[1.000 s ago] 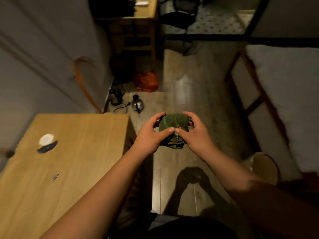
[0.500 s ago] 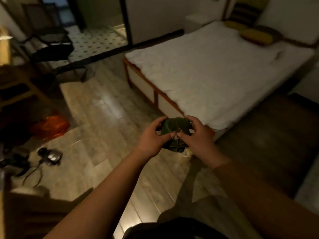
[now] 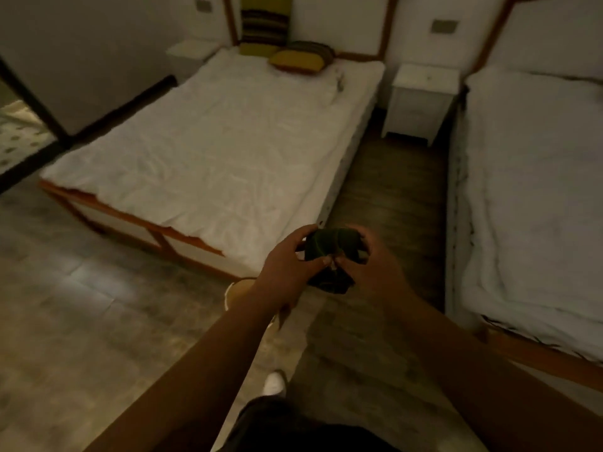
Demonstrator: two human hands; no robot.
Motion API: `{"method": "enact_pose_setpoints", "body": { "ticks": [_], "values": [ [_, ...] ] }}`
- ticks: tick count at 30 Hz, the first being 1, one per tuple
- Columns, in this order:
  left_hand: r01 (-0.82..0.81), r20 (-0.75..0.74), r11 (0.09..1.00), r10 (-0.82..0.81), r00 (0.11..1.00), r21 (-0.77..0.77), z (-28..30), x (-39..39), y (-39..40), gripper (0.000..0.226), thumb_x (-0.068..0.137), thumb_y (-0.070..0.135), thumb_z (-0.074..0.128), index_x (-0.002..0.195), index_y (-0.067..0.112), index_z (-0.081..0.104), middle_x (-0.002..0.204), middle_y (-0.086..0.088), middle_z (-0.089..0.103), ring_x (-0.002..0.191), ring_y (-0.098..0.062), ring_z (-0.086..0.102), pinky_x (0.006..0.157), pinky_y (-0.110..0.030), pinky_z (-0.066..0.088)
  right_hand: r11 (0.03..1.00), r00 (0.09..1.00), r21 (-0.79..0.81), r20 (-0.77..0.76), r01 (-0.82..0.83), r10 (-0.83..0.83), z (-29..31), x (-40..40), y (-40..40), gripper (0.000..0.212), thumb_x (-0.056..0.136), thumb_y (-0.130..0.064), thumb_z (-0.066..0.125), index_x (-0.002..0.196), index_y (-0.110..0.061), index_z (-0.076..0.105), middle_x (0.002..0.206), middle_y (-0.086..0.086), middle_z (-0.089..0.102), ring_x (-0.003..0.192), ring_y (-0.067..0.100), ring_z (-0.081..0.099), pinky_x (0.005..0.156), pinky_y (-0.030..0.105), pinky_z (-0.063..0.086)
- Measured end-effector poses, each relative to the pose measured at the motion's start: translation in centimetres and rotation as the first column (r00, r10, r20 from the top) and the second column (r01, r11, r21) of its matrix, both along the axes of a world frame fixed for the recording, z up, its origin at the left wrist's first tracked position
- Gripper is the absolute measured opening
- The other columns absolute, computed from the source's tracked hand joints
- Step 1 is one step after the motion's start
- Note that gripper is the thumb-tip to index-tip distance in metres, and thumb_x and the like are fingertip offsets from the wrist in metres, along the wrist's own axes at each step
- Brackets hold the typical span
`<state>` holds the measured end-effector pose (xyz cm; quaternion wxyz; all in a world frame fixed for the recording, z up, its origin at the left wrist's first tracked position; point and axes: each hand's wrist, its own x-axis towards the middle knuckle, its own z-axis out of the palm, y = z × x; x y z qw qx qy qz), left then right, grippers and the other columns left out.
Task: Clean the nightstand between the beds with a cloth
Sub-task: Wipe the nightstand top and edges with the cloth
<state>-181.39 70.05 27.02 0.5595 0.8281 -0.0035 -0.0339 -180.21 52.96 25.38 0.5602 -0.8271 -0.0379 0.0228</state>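
Note:
A bunched dark green cloth [image 3: 331, 247] is held in front of me by both hands at once. My left hand [image 3: 287, 261] grips its left side, thumb and fingers pinched on the fabric. My right hand [image 3: 372, 265] holds the right side, slightly blurred. The white nightstand [image 3: 421, 102] stands far ahead against the wall, between the two beds, with a small object on its top. It is well beyond my hands.
A white-sheeted bed [image 3: 212, 151] with a wooden frame and striped pillows [image 3: 300, 57] lies to the left. A second white bed [image 3: 535, 190] runs along the right. A dark wooden floor aisle [image 3: 391, 190] leads between them. Another small white stand [image 3: 192, 50] sits far left.
My view has swung right, from the wooden desk and floor clutter to the two beds and the nightstand. Both hands have kept the same hold on the cloth.

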Motion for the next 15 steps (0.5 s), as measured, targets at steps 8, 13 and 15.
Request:
{"method": "enact_pose_setpoints", "body": {
  "ticks": [8,13,15],
  "values": [
    [0.229,-0.008,0.973,-0.229,0.973,-0.033,-1.4,14.2,-4.0,0.049,0.083,0.024,0.074,0.12,0.046,0.05,0.112,0.021,0.057,0.11,-0.007,0.055,0.096,-0.049,0.051,0.974,0.975,-0.059,-0.018,0.219,-0.22,-0.8,10.4,-4.2,0.043,0.083,-0.03,0.073,0.117,-0.04,0.05,0.105,-0.024,0.052,0.098,-0.007,0.05,0.077,0.009,0.037],
    [0.311,-0.018,0.95,-0.312,0.95,-0.016,-0.9,23.4,-4.9,0.052,0.083,0.023,0.074,0.124,0.04,0.047,0.118,0.013,0.055,0.118,-0.013,0.052,0.097,-0.049,0.049,0.952,0.952,-0.022,-0.018,0.306,-0.306,-0.6,17.5,-4.9,0.045,0.083,-0.028,0.073,0.115,-0.043,0.046,0.103,-0.029,0.048,0.106,0.001,0.048,0.086,0.02,0.043],
    [0.345,-0.013,0.938,-0.345,0.938,-0.003,-0.5,26.7,-5.6,0.051,0.082,0.023,0.074,0.121,0.043,0.047,0.114,0.018,0.055,0.115,-0.01,0.053,0.098,-0.048,0.05,0.946,0.945,-0.005,-0.028,0.325,-0.325,-0.4,20.4,-5.5,0.046,0.083,-0.027,0.073,0.116,-0.044,0.046,0.105,-0.028,0.049,0.108,0.002,0.048,0.09,0.026,0.044]
  ]
}}
